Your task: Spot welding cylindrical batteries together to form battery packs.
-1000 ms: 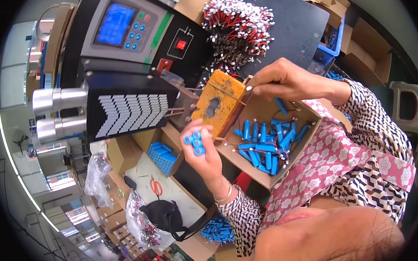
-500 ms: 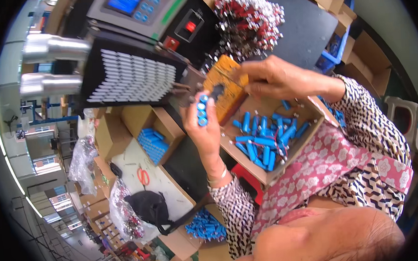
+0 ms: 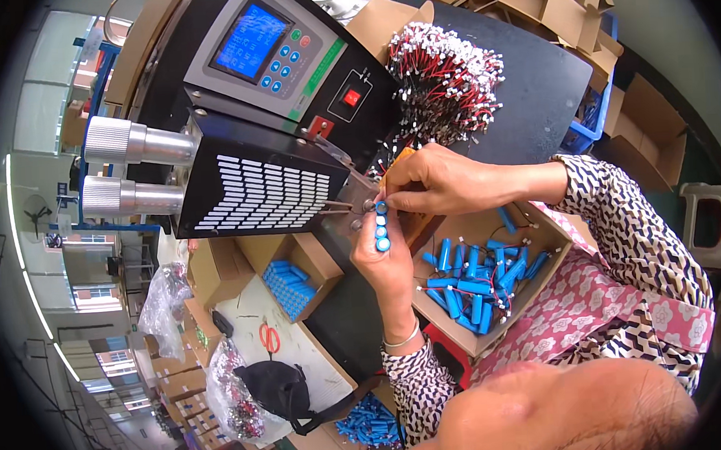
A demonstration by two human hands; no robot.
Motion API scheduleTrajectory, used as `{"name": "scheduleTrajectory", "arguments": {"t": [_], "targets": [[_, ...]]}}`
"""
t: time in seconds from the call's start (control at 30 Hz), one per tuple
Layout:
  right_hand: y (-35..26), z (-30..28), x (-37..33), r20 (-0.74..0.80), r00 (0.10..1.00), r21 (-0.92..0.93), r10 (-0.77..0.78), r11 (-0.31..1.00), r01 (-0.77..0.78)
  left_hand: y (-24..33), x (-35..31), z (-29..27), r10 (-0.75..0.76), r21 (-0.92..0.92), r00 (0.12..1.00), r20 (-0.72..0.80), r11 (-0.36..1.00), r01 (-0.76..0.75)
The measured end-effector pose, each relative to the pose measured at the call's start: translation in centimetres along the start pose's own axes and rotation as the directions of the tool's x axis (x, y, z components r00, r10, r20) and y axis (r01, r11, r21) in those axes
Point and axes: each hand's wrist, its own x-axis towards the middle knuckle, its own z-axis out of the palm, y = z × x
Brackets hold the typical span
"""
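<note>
A short row of blue battery cells (image 3: 382, 232) stands with its round ends up in my left hand (image 3: 389, 268), whose fingers are wrapped around it. My right hand (image 3: 448, 180) is pinched close over the top cell; whatever lies between its fingertips is too small to make out. Both hands are together in front of the metal electrode arms (image 3: 339, 206) of a black spot welder (image 3: 284, 168). An orange block (image 3: 419, 228) shows partly behind my hands. Just below them, an open cardboard box (image 3: 513, 331) contains blue cells (image 3: 478, 284) with thin wires.
A heap of red and black wires with white connectors (image 3: 450, 74) lies on the dark table (image 3: 532, 77). At left are a cardboard box (image 3: 325, 255) of blue cells, orange scissors (image 3: 269, 338) and a black bag (image 3: 275, 392). Blue cells (image 3: 367, 424) fill a lower box.
My right hand has come down and left from over the orange block to the cells in my left hand. The view has shifted, so the welder appears lower and further right.
</note>
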Motion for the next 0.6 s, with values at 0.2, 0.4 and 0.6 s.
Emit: {"name": "scheduleTrajectory", "arguments": {"t": [0.2, 0.4, 0.6], "targets": [[0.1, 0.0, 0.3, 0.034, 0.996, -0.095, 0.085, 0.992, -0.082, -0.7, -0.4, 0.4, -0.002, 0.042, 1.0, -0.022, 0.999, 0.003], [-0.5, 0.5, 0.1, 0.01, 0.996, -0.048, 0.084, 0.995, -0.084, -0.6, -0.9, 0.1, 0.026, 0.07, 0.999, -0.023, 0.997, -0.025], [-0.2, 0.8, 0.2, 0.004, 0.998, -0.025, 0.062, 0.998, -0.062, -0.6, -0.8, 0.1, 0.03, 0.086, 0.999, -0.029, 0.996, -0.027]]}}
